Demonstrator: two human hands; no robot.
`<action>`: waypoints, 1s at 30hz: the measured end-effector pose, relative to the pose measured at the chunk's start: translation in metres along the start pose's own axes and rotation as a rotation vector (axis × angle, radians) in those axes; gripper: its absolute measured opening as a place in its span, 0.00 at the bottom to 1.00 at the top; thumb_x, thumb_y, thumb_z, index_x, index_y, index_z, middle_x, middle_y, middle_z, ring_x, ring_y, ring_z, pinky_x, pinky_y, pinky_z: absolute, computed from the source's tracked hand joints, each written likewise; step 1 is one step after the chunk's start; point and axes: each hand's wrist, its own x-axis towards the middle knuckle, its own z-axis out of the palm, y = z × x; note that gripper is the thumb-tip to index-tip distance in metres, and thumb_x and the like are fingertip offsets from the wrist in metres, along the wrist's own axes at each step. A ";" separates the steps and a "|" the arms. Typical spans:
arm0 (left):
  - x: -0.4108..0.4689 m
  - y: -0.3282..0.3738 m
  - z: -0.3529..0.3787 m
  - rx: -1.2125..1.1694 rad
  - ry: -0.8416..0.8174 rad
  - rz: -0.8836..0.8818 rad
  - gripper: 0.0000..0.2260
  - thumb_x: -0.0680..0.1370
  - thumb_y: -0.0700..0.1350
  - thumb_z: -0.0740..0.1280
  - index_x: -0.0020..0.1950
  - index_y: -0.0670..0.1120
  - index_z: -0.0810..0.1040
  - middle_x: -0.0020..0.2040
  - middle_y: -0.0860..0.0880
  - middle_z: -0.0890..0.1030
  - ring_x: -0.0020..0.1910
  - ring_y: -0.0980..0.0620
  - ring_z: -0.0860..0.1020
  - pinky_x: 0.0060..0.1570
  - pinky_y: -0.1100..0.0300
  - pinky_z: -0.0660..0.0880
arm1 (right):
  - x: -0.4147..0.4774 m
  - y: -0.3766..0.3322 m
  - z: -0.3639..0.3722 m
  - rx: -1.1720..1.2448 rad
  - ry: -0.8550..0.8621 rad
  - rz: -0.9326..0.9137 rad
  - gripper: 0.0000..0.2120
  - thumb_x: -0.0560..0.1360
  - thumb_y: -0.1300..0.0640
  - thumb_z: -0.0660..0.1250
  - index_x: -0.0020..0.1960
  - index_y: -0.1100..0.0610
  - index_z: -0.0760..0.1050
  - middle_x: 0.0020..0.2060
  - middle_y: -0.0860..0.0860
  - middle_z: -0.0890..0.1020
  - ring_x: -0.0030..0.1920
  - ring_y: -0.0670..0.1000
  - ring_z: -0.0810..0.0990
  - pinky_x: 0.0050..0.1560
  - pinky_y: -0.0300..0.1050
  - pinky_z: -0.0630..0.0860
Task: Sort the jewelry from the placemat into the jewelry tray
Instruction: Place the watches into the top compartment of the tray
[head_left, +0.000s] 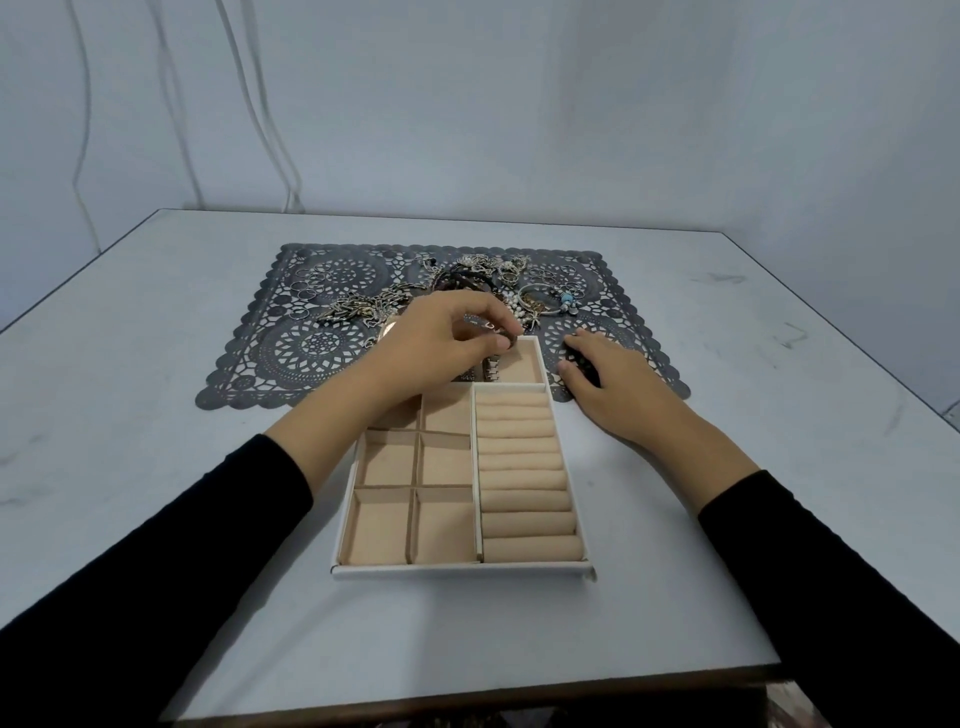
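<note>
A white jewelry tray (462, 570) with beige compartments and ring rolls stands in front of a grey lace placemat (291, 358). A heap of jewelry (467, 283) lies on the far part of the mat, with several rings at its left and a bangle at its right. My left hand (441, 338) hovers over the tray's far long compartment and pinches a small metal piece between thumb and fingers. A metal watch band (491, 370) shows in that compartment under the hand. My right hand (613, 379) rests on the mat beside the tray, fingers curled round a dark piece.
The white table (156, 415) runs to an edge close to me and to a wall behind. Thin cables (275, 130) hang down the wall at the back left.
</note>
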 end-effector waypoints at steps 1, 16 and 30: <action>0.001 0.000 0.000 0.045 -0.002 0.032 0.06 0.76 0.39 0.71 0.50 0.49 0.83 0.50 0.53 0.83 0.47 0.53 0.83 0.52 0.56 0.79 | 0.000 0.000 0.000 0.001 -0.001 0.001 0.22 0.81 0.50 0.58 0.73 0.58 0.65 0.72 0.54 0.67 0.73 0.52 0.63 0.71 0.41 0.57; 0.011 -0.004 -0.012 0.509 -0.092 0.356 0.07 0.78 0.42 0.70 0.55 0.47 0.82 0.51 0.51 0.82 0.50 0.55 0.78 0.50 0.61 0.72 | -0.002 -0.004 -0.002 0.002 0.005 -0.005 0.21 0.81 0.51 0.59 0.72 0.57 0.67 0.69 0.53 0.71 0.69 0.52 0.68 0.65 0.39 0.61; 0.022 -0.019 -0.021 0.307 -0.103 0.119 0.09 0.74 0.48 0.74 0.54 0.52 0.84 0.51 0.55 0.84 0.51 0.59 0.80 0.54 0.59 0.76 | -0.001 -0.002 -0.002 0.001 0.011 -0.010 0.21 0.81 0.51 0.59 0.72 0.57 0.67 0.69 0.53 0.71 0.69 0.52 0.68 0.66 0.39 0.61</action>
